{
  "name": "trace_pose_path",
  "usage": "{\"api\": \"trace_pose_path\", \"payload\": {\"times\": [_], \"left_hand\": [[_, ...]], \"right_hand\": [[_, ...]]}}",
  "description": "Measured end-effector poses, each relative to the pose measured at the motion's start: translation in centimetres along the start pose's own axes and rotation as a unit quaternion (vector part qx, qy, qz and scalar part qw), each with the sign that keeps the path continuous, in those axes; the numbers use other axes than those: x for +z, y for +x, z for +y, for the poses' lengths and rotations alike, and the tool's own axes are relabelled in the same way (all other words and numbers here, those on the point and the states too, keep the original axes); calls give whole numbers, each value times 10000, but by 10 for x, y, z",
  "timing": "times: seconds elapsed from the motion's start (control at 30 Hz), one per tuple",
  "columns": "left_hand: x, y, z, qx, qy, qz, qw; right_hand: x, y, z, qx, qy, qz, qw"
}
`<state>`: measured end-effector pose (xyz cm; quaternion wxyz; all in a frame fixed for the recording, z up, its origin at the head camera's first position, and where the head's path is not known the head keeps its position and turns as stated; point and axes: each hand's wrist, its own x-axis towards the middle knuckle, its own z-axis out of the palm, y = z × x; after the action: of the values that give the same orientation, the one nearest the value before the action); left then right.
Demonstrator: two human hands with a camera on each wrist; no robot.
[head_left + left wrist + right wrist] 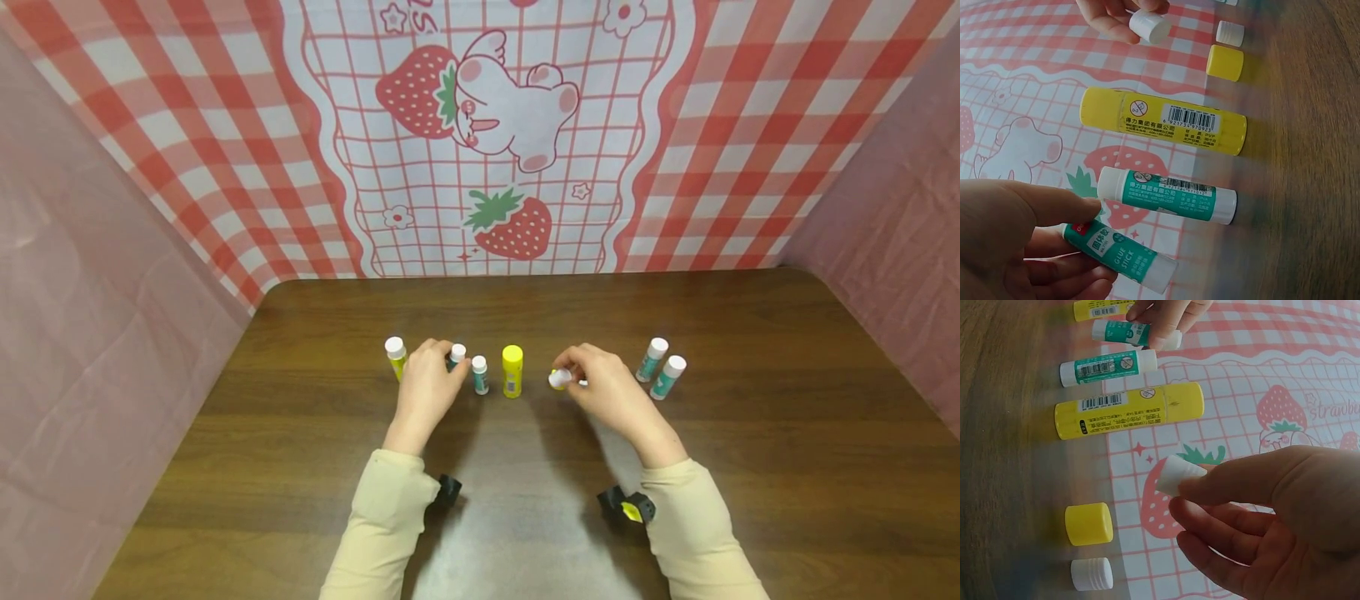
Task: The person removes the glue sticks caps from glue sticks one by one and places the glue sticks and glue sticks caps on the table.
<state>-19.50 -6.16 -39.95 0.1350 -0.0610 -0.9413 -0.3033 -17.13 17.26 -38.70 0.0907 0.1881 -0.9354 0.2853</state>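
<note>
My left hand grips a small teal glue stick with white ends, its thumb and fingers around the upper part. Close beside it stands another teal glue stick, upright on the table. Farther right, a thick yellow glue stick stands between the two hands. My right hand pinches a small white cap between thumb and fingertips, above the table. Near that hand, a yellow cap and a ribbed white cap rest on the tabletop; the hand mostly hides them in the head view.
A yellow glue stick with a white top stands left of the left hand, partly covered by it. Two teal glue sticks, one behind and one in front, stand right of the right hand. A checked cloth hangs behind the wooden table.
</note>
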Motion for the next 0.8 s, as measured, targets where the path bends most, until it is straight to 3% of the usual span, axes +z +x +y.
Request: {"api": "trace_pose_path", "payload": {"times": [0.37, 0.8], "left_hand": [[4, 0, -4, -145, 106, -305, 9994], [5, -1, -6, -137, 319, -380, 9987]], "right_hand": [[5, 0, 2, 520, -97, -726, 9960], [17, 0, 4, 612, -472, -1492, 9858]]}}
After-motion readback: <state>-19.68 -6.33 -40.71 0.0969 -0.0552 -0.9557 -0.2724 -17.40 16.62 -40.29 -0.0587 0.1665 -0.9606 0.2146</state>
